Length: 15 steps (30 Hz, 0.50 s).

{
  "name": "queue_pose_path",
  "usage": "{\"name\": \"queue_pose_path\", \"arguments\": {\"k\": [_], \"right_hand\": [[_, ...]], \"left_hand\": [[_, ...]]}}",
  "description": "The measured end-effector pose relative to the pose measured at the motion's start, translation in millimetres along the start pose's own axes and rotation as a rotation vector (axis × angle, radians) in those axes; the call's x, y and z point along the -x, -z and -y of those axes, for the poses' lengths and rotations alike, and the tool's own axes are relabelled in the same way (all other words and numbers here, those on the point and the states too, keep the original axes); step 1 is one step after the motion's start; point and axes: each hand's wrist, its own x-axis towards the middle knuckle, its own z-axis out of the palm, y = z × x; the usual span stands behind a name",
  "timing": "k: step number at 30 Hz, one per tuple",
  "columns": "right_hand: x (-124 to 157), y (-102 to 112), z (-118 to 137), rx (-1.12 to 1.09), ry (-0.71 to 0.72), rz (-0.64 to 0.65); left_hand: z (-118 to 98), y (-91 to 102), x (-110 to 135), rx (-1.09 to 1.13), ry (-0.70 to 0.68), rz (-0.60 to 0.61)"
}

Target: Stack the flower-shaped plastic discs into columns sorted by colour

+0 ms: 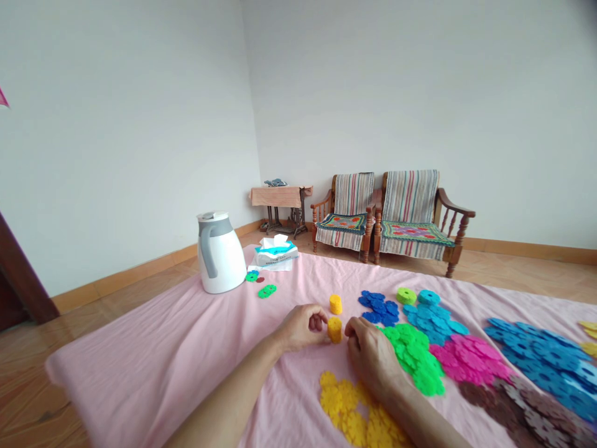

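Between my two hands stands a short stack of yellow flower-shaped plastic discs (334, 330). My left hand (305, 328) is at its left side, fingers curled, with a gap between thumb and forefinger; the thumb tip is at the stack's edge, and I cannot tell if it presses on it. To the right, my right hand (373, 356) has its fingers bent together, a small gap from the stack; what they hold, if anything, is hidden. Just behind is a second yellow stack (335, 304). Loose yellow discs (342, 404) lie in front, partly under my right forearm.
Piles of dark blue (379, 308), green (415, 358), pink (471, 359), brown (527, 407) and blue discs (541, 354) spread rightward on the pink cloth (153, 367). A white jug (222, 258) and tissue pack (276, 252) stand at the back left. Two wooden chairs (459, 239) are beyond.
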Motion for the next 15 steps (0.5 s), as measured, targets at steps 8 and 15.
{"name": "queue_pose_path", "arguments": {"k": [8, 15], "right_hand": [[1.0, 1.8, 1.1, 0.026, 0.001, 0.005], [1.7, 5.5, 5.9, 0.077, 0.035, -0.004]], "left_hand": [[-2.0, 0.1, 0.2, -0.040, -0.034, 0.007], [-9.2, 1.8, 2.1, -0.103, -0.075, 0.002]]}}
